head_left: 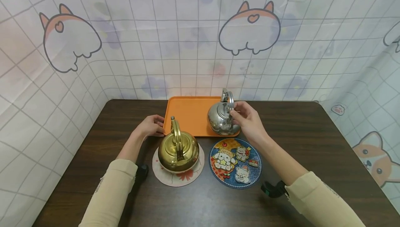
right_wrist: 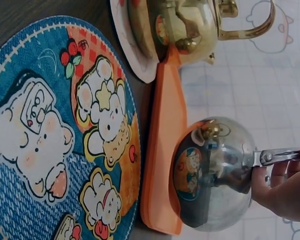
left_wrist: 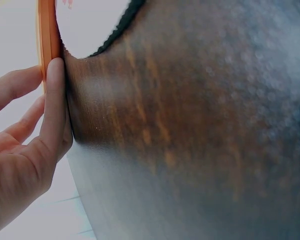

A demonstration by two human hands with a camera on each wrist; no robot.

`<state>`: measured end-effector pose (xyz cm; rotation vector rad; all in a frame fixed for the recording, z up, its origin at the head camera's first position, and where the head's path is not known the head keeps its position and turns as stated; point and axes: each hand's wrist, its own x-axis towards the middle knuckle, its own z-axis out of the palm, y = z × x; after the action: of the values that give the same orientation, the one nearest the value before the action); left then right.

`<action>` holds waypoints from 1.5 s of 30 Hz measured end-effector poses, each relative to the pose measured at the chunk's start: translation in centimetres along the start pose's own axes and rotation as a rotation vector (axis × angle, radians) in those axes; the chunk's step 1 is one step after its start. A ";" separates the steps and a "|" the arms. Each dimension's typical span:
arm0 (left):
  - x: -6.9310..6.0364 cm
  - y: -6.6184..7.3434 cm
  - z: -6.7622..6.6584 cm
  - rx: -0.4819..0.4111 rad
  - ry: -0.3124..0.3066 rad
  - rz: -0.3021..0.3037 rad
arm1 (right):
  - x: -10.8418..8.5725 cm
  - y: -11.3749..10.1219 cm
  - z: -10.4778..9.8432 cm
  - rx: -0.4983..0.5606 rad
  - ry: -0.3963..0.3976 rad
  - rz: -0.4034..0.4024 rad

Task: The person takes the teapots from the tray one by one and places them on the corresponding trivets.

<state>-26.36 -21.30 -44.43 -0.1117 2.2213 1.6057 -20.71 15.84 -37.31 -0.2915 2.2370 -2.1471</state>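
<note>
A silver kettle (head_left: 222, 118) is at the right end of an orange tray (head_left: 190, 110); its base appears to meet the tray, though a slight gap cannot be ruled out. My right hand (head_left: 248, 117) grips the kettle's handle, the fingers wrapped around it in the right wrist view. At the tray's left end, my left hand (head_left: 151, 126) holds the rim, thumb and fingertips against the edge (left_wrist: 49, 37). A gold kettle (head_left: 178, 151) stands on a pale round mat (head_left: 187, 180) in front of the tray, its handle upright.
To the right of the gold kettle lies a blue round mat (head_left: 235, 162) with cartoon animals, just in front of the tray. Everything stands on a dark wooden table (head_left: 290, 126). A patterned wall cloth (head_left: 187, 46) hangs behind the table's back edge.
</note>
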 end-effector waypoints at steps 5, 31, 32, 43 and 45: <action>-0.1 0.0 0.0 0.007 0.002 -0.004 | -0.5 0.0 0.0 0.022 0.000 -0.013; -0.3 0.1 0.1 0.009 0.008 -0.004 | -3.2 -0.6 -0.9 0.005 0.015 0.003; -0.3 0.0 0.1 0.007 0.008 -0.004 | -3.3 -0.6 -1.0 0.000 0.018 0.002; -0.2 0.0 0.1 0.005 0.012 0.001 | -4.5 -0.3 -1.7 -0.013 0.030 -0.001; -0.2 0.0 0.1 0.009 0.010 0.004 | -4.7 -0.3 -1.8 -0.006 0.025 -0.005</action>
<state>-26.14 -21.19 -44.39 -0.1131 2.2376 1.6011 -16.34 18.37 -37.46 -0.2730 2.2588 -2.1588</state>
